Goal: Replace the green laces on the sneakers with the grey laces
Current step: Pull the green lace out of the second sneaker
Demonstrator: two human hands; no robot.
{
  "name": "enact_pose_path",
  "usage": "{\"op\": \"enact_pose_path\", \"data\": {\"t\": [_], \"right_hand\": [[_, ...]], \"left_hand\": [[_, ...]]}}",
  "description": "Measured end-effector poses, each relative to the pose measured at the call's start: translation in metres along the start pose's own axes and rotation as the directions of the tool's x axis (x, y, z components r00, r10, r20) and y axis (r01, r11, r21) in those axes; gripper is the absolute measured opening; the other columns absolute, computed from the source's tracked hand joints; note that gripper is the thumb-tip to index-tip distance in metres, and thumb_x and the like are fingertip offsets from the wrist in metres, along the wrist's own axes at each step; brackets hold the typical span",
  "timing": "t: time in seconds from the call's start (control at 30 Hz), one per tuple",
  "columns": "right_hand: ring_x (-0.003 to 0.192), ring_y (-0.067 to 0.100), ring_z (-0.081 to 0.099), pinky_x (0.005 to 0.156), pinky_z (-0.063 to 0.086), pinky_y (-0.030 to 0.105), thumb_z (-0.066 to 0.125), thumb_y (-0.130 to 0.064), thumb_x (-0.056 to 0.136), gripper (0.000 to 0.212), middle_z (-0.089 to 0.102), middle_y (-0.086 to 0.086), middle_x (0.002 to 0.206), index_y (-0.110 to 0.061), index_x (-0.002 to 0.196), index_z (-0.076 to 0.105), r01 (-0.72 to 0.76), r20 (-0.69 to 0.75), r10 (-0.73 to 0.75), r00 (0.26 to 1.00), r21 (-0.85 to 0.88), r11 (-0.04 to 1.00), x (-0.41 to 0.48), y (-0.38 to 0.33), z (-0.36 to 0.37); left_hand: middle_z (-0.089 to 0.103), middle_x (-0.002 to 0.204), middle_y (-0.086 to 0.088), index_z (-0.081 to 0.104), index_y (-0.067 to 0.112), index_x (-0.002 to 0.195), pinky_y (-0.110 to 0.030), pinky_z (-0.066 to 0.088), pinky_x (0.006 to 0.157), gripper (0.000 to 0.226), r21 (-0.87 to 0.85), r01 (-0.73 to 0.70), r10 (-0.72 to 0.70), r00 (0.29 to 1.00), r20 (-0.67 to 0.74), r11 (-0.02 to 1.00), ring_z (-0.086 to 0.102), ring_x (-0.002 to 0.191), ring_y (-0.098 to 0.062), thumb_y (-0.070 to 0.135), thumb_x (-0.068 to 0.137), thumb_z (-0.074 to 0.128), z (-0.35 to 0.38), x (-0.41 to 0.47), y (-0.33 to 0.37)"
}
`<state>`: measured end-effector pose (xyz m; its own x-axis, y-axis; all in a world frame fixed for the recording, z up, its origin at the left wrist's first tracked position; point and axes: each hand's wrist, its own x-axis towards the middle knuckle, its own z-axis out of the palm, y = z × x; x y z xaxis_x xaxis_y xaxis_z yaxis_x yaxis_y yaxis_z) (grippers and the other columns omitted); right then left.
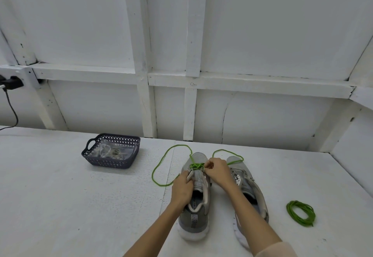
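Two grey sneakers: the left sneaker (pixel 193 216), and the right sneaker (pixel 246 184) at its three o'clock. Two green laces: the threaded lace (pixel 195 165) and the coiled lace (pixel 289 211) at four o'clock. One basket (pixel 110 162) at ten o'clock (contents uncountable). Two hands: left hand (pixel 182 188), right hand (pixel 217 171).

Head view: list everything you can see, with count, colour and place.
left sneaker: one, grey, table centre
right sneaker: one, grey, beside it, no lace seen
threaded green lace: one, green, in left sneaker's toe eyelets, ends looping over table
coiled green lace: one, green, table right
basket: one, dark blue, table left
clear packet: one, in basket, contents greyish
black plug: one, far left
table: one, white
left hand: grips left sneaker
right hand: pinches threaded green lace
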<state>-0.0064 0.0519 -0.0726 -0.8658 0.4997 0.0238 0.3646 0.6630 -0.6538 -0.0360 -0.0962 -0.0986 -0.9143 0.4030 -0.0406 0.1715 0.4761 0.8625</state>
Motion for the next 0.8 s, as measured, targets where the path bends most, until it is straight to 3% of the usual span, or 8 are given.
{"op": "enact_pose_path", "data": {"t": [0.1, 0.4, 0.63, 0.8], "right_hand": [[0.078, 0.018, 0.062, 0.068, 0.049, 0.031, 0.065, -0.012, 0.083, 0.006, 0.068, 0.001, 0.08, -0.015, 0.078, 0.067, 0.015, 0.004, -0.015, 1.0, -0.006, 1.0, -0.0018, -0.0002, 0.0015], [0.078, 0.018, 0.062, 0.068, 0.049, 0.033, 0.065, -0.022, 0.085, 0.009, 0.066, -0.001, 0.079, -0.018, 0.077, 0.061, 0.016, 0.026, -0.016, 1.0, -0.014, 1.0, -0.002, -0.0026, 0.0006], [0.085, 0.023, 0.058, 0.066, 0.04, 0.034, 0.051, -0.024, 0.092, 0.008, 0.064, 0.001, 0.092, -0.016, 0.09, 0.053, 0.044, 0.003, -0.044, 0.999, -0.199, 0.979, -0.0016, -0.0078, -0.0007], [0.085, 0.019, 0.061, 0.071, 0.048, 0.034, 0.06, -0.029, 0.09, 0.011, 0.066, -0.001, 0.09, -0.019, 0.087, 0.06, 0.002, 0.018, -0.001, 1.0, -0.082, 0.997, -0.0021, -0.0037, -0.0017]], "left_hand": [[0.065, 0.094, -0.01, 0.061, 0.007, 0.098, -0.027, 0.037, 0.062, 0.014, -0.007, 0.001, -0.001, 1.0, -0.003, 1.0, 0.057, 0.083, -0.023, 0.008, 0.093, 0.048, 0.0002, -0.0004, -0.0008], [0.065, 0.093, -0.009, 0.061, 0.008, 0.097, -0.018, 0.036, 0.058, 0.014, -0.01, -0.001, 0.001, 1.0, -0.01, 1.0, 0.055, 0.08, -0.02, 0.008, 0.093, 0.047, -0.0001, -0.0012, -0.0003], [0.064, 0.092, -0.009, 0.061, 0.008, 0.098, -0.017, 0.035, 0.058, 0.015, 0.002, -0.021, 0.021, 1.0, -0.013, 1.0, 0.054, 0.079, -0.019, 0.007, 0.093, 0.047, -0.0011, -0.0027, 0.0013], [0.062, 0.09, -0.006, 0.06, 0.011, 0.096, -0.016, 0.032, 0.055, 0.014, 0.001, -0.019, 0.019, 1.0, -0.009, 1.0, 0.053, 0.078, -0.018, 0.008, 0.094, 0.046, -0.0024, -0.003, 0.0026]]}}
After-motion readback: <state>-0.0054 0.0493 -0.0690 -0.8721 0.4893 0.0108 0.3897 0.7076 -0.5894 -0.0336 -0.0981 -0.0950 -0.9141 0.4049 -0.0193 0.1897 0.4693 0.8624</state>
